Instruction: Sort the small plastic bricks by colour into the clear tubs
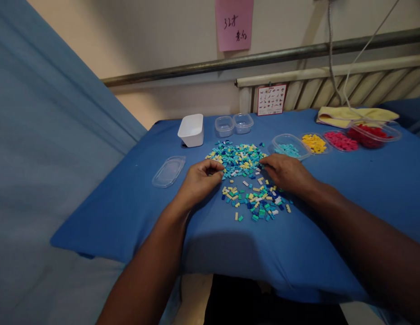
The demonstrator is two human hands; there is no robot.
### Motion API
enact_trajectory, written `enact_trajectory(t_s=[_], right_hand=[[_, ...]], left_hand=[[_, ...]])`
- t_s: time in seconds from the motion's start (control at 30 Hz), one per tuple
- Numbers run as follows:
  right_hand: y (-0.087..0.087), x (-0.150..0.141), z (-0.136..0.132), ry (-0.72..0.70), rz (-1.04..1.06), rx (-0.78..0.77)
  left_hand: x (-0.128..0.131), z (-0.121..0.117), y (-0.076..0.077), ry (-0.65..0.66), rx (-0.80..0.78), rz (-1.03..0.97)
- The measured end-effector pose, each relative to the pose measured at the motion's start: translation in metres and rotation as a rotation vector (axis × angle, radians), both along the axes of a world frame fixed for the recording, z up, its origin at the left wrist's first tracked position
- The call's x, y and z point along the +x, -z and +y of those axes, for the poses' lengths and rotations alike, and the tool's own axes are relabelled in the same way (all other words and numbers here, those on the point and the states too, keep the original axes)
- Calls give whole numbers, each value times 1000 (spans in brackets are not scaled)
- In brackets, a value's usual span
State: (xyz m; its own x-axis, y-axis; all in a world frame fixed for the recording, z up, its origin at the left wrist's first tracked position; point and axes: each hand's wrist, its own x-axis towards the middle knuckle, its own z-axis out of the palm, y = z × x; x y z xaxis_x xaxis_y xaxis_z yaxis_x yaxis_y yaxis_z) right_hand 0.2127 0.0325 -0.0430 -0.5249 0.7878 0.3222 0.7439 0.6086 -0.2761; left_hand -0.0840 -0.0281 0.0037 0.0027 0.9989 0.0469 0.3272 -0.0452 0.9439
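A mixed pile of small plastic building bricks (242, 155) in blue, teal, yellow, white and green lies mid-table. At its left edge my left hand (203, 178) is closed, thumb against curled fingers; whatever is in them is too small or hidden to name. On the pile's right edge my right hand (287, 173) has its fingertips down among the bricks, index finger and thumb close together. I cannot make out what they pinch. Nearer to me is a looser scatter of bricks (260, 201), between my forearms.
Behind the pile stand a white tub (191, 131) and two clear containers (243, 123). A clear lid (169, 171) lies left. To the right are containers of light-blue bricks (287, 150), yellow bricks (314, 143), pink bricks (341, 141) and red bricks (369, 134), plus a yellow cloth (355, 114).
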Motion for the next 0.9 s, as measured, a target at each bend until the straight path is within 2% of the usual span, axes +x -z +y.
enact_trajectory(t_s=[0.27,0.47,0.67,0.8,0.9], right_hand=[[0,0,-2,36,-8,-25],[-8,1,-6,66,-67,-63],[-11,-4,-10,-1,-87,-51],[-23,5,-6,20,42,86],[-33,27,4,139,147,236]], left_hand=[[17,2,15,53,-61,-130],[26,0,12,59,-175,-331],[30,2,11,34,-255,-491],[29,4,11,15,-248,-499],[29,4,11,17,-247,-488]])
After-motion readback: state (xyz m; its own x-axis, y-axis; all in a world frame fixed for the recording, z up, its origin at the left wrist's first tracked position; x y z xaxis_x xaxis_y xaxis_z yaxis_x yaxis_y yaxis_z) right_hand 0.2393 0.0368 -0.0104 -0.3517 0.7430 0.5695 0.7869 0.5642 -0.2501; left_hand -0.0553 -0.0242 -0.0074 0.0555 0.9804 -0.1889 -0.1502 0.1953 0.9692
